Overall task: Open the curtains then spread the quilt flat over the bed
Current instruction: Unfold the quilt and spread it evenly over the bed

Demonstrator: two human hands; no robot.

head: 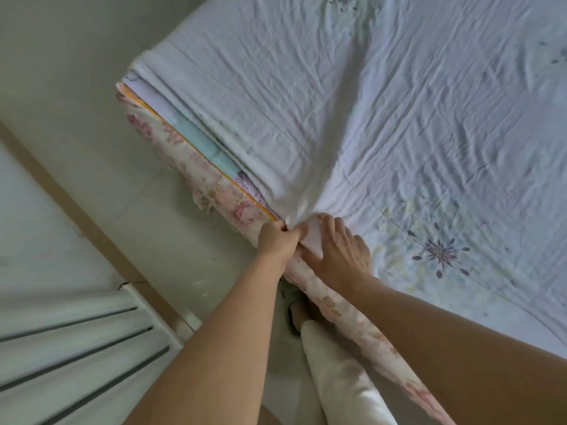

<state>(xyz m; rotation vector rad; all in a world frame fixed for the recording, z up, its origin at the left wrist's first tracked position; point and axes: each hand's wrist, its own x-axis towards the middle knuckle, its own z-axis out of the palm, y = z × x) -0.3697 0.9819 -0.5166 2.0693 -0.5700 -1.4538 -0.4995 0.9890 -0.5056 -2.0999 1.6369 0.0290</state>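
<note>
A pale white-lilac quilt (pixel 399 118) with faint flower prints lies wrinkled over the bed, reaching its left edge. At that edge my left hand (pixel 277 240) pinches a bunched fold of the quilt, and creases fan out from the spot. My right hand (pixel 340 253) lies right beside it on the quilt's edge, fingers bent over the cloth, thumb down the bed's side. Below the quilt's edge show layered sheets and a pink floral mattress side (pixel 184 167). No curtains are in view.
A pale tiled floor (pixel 92 118) runs along the bed's left side. A white radiator (pixel 76 348) stands at the lower left by a brown skirting strip. My leg in light trousers (pixel 337 378) and a foot are close against the bed.
</note>
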